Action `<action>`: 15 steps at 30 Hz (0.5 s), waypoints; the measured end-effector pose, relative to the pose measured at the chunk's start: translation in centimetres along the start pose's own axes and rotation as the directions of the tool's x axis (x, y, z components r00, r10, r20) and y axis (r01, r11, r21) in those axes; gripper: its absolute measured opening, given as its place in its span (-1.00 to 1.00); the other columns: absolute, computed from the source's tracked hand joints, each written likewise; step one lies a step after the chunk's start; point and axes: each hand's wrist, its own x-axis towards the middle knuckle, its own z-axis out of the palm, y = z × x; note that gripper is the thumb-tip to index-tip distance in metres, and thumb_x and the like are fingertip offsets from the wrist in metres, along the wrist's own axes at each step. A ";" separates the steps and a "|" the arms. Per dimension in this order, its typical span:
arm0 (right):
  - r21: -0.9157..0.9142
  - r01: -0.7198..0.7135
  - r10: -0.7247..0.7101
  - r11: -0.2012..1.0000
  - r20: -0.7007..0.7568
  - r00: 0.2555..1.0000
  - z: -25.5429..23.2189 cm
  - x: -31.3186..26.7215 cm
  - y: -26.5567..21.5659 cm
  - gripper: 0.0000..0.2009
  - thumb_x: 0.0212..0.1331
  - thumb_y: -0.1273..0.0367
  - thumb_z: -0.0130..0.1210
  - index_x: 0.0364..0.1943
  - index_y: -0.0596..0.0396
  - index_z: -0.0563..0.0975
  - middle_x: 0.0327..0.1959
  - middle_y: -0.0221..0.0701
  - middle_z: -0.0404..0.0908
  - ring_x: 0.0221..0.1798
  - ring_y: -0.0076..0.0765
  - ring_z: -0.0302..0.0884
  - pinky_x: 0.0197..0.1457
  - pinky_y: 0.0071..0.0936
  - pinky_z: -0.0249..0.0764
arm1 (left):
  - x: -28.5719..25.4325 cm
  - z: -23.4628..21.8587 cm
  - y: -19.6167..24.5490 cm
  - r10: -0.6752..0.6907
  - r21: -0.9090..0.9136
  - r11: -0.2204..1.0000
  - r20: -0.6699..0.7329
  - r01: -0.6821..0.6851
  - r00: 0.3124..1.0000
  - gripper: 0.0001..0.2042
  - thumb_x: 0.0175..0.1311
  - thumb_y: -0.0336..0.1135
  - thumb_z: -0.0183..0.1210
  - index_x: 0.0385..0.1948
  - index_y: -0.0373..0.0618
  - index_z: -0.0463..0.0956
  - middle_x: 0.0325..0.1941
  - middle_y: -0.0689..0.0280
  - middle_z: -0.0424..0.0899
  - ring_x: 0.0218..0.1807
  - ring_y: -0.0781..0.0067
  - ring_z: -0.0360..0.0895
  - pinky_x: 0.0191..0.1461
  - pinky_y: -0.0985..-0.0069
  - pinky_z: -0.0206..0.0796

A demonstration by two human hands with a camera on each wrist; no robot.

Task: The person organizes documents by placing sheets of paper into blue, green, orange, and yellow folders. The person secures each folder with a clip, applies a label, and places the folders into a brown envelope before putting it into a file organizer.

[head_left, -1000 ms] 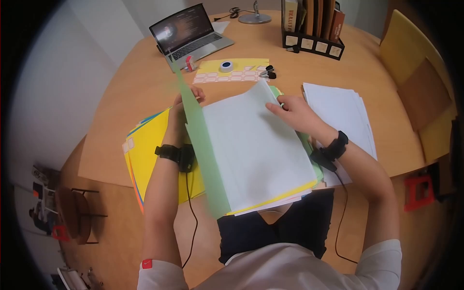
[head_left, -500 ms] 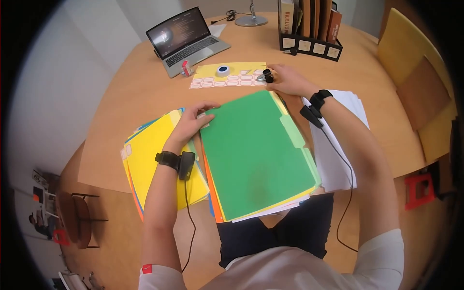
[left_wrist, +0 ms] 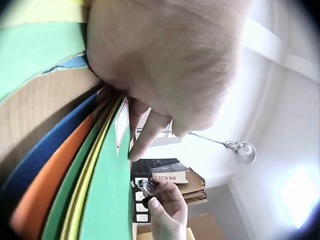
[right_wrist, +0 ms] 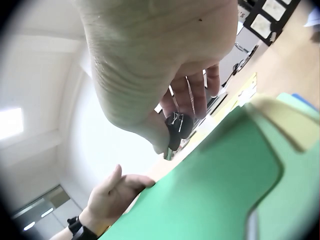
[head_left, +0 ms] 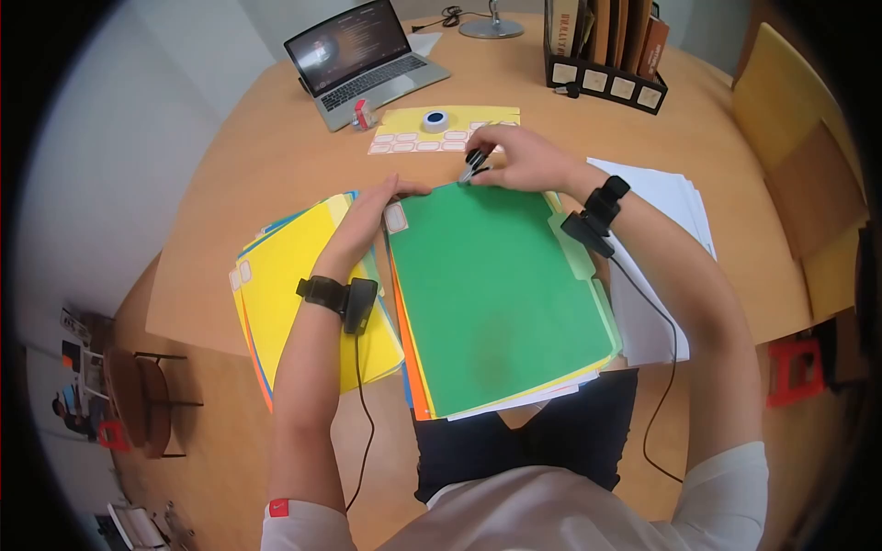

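Observation:
A stack of folders with a green folder (head_left: pixel 496 294) on top lies in front of the person, with yellow, orange and blue edges below. The left hand (head_left: pixel 372 216) rests at its top left corner, fingers fairly straight along the top edge, beside a red-bordered label (head_left: pixel 395 218). The right hand (head_left: pixel 524 158) pinches a spring clip (head_left: pixel 471 167) with black handles and a silver metal end, right at the stack's top edge. In the right wrist view the clip (right_wrist: pixel 175 127) shows between thumb and fingers, its silver end pointing down toward the folder.
Left of the stack lies a pile with a yellow folder (head_left: pixel 294 285) on top; white papers (head_left: pixel 657 266) lie to the right. Beyond are a label sheet (head_left: pixel 404 124), a white tape roll (head_left: pixel 435 120), a small red item (head_left: pixel 364 114), a laptop (head_left: pixel 367 69) and a book organiser (head_left: pixel 606 84).
The green folder has been closed over its papers. The right hand reached to the clip by the label sheet, took it and brought it to the stack's top edge. The left hand moved to the corner.

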 end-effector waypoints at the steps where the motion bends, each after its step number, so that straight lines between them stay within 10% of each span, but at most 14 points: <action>1: -0.064 0.001 -0.001 0.998 0.013 1.000 0.1 -0.1 -1.3 -0.56 0.13 0.20 0.40 0.01 0.15 0.57 -0.03 -0.17 0.68 0.10 -0.08 0.61 0.23 -0.21 0.49 | 0.0 -0.1 -0.1 -0.011 -0.001 1.000 0.004 0.011 1.000 -0.42 0.65 0.03 -0.27 0.08 -0.34 0.61 0.09 0.15 0.69 0.13 0.37 0.59 0.32 0.44 0.37; 10: -0.237 -0.172 0.171 0.956 -0.027 0.985 0.5 0.7 -2.6 -0.55 0.10 0.21 0.42 0.02 0.12 0.58 -0.01 -0.17 0.70 0.11 -0.10 0.64 0.19 -0.23 0.52 | 0.1 -0.2 -0.4 -0.019 0.014 1.000 -0.003 0.019 1.000 -0.39 0.65 0.07 -0.31 0.07 -0.32 0.62 0.07 0.14 0.69 0.11 0.38 0.60 0.32 0.44 0.37; 15: -0.053 -0.341 0.313 0.939 -0.280 0.907 -0.4 1.3 6.7 -0.48 0.12 0.15 0.40 0.08 0.16 0.56 0.01 -0.14 0.69 0.14 -0.07 0.63 0.22 -0.25 0.51 | 0.0 -0.1 -0.1 -0.015 0.036 0.999 -0.037 0.016 0.999 -0.38 0.66 0.07 -0.33 0.04 -0.29 0.64 0.01 0.17 0.69 0.08 0.40 0.57 0.31 0.44 0.35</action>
